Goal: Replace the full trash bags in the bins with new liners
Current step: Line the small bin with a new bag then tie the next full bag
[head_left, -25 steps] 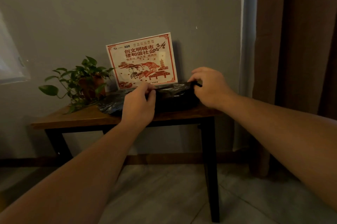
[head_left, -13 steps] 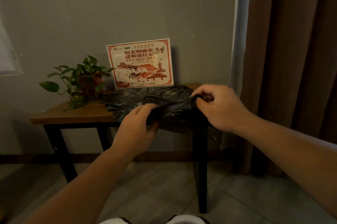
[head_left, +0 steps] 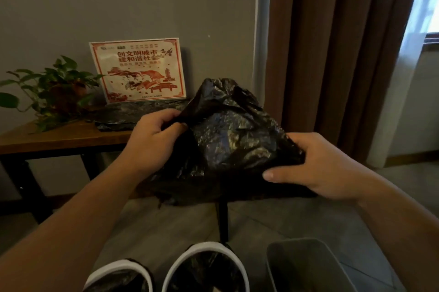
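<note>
Left fingers (head_left: 167,118) are curled, pinching a fold of a black liner (head_left: 228,147). Right fingers (head_left: 300,141) wrap its other edge, with the thumb pressed in from the near side. So the left hand (head_left: 152,136) and right hand (head_left: 318,166) both grip it. The liner is bunched and off the table, stretched between the two sets of fingers. It puffs up above them and a loose end hangs below.

- Grey wall (head_left: 118,2): behind and above the left fingers.
- Brown curtain (head_left: 332,54): behind and above the right fingers, running down to the floor (head_left: 152,227).
- Wood-top table (head_left: 59,141) with black legs: beyond and to the left of the left fingers, against the wall. One leg shows below the liner.
- Grey square bin (head_left: 304,265): on the floor below the right fingers. Its inside is too dark to read.
- Round bin (head_left: 114,264) and second round bin (head_left: 187,252): on the floor below the left fingers, side by side. Both have white rims and black plastic inside.
- Red-and-white sign (head_left: 140,71): on the table above the left fingers, leaning on the wall.
- Plant (head_left: 54,92): on the table, well left of the left fingers.
- Flat pile (head_left: 133,113) of black liners: on the table just beyond the left fingers, in front of the sign.
</note>
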